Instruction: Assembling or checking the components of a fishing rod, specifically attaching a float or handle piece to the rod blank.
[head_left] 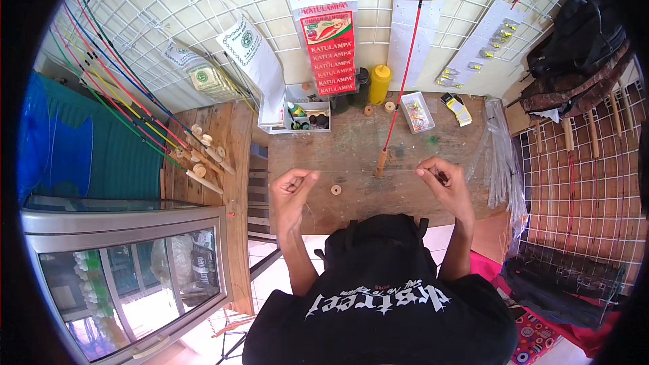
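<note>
A thin, pale fishing line runs nearly level across the table in front of me. My left hand pinches it between thumb and fingertips at the left. At the right, my right hand is closed in a similar pinch on the line. Between the hands and just beyond them is a red fishing rod with a wooden handle, its shaft reaching toward the wall grid. A small wooden disc with a centre hole lies on the wooden table, nearest my left hand.
At the table's back stand a white organizer box, a yellow bottle and a white tray of small colourful pieces. Clear plastic sleeves lie along the right edge. Colourful rods lean at left above a glass cabinet.
</note>
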A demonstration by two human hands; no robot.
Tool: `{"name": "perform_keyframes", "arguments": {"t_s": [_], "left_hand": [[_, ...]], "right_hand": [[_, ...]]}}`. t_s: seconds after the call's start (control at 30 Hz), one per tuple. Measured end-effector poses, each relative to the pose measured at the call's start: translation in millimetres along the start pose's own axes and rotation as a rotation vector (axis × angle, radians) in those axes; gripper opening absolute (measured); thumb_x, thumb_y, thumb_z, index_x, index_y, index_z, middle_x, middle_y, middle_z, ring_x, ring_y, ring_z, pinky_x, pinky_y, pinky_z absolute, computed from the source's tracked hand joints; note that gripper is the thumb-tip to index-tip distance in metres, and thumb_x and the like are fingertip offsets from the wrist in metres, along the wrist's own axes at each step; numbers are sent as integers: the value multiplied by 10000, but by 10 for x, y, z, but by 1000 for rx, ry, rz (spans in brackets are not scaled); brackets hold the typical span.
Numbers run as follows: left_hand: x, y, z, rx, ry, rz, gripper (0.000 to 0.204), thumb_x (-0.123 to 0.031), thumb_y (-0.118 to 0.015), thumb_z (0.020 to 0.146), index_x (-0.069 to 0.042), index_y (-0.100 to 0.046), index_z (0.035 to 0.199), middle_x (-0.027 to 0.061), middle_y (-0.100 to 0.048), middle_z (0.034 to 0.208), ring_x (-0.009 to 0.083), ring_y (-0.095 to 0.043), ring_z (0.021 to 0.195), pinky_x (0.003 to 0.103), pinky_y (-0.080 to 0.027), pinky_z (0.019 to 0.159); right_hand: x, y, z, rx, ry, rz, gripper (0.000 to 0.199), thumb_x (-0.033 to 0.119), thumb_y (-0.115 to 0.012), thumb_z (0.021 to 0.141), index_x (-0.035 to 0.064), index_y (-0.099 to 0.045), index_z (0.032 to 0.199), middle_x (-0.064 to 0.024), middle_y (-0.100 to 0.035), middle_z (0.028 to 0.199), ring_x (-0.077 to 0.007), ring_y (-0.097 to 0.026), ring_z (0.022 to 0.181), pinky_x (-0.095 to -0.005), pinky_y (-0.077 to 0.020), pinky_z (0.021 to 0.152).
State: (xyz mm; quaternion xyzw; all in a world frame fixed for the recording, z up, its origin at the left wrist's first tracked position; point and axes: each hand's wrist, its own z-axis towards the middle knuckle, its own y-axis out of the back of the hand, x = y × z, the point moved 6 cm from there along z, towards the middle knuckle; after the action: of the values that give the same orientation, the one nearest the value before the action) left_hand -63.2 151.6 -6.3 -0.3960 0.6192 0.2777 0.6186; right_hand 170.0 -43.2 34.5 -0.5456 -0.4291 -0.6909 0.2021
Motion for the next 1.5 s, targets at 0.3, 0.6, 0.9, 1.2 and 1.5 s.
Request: {"name": "perform_keyframes", "arguments": {"t_s": [0.3,0.6,0.9,1.2,1.5], "left_hand": [[101,67,-14,-29,80,76,63,-40,-701,806,10,-663,801,-82,-499,638,-14,-377,580,158,-256,529],[286,-146,-29,109,108,30,67,-49,-698,810,8,-669,792,-77,-497,624,-6,-377,581,172,-262,520],[704,-376,-125,553,139,373,145,-144,-745,761,-13,-705,808,-33,-520,650,46,-359,564,236,-269,509],[445,-488,-33,566,144,114,463,-113,-732,753,-52,-583,1188,54,-618,1076,141,-555,971,288,-428,878],[148,-658,264,402,11,74,421,25,-645,770,-24,-550,1177,85,-592,1131,144,-573,967,274,-449,859]], "right_hand": [[-20,165,-11,-181,-21,203,58,61,-649,844,13,-637,812,91,-471,620,0,-362,570,-192,-267,511],[-216,185,-3,-323,-30,686,74,22,-647,824,44,-577,810,12,-576,700,-41,-492,620,-203,-387,579],[-175,15,109,-172,102,1059,79,-8,-625,823,42,-566,831,-68,-658,806,-130,-631,788,-264,-480,777],[-170,-78,412,-355,118,512,97,26,-695,790,-7,-654,871,-39,-666,808,-87,-603,711,-223,-475,658],[-117,-288,642,-486,161,10,146,83,-735,748,12,-687,866,-72,-678,781,-118,-597,663,-257,-464,617]]}}
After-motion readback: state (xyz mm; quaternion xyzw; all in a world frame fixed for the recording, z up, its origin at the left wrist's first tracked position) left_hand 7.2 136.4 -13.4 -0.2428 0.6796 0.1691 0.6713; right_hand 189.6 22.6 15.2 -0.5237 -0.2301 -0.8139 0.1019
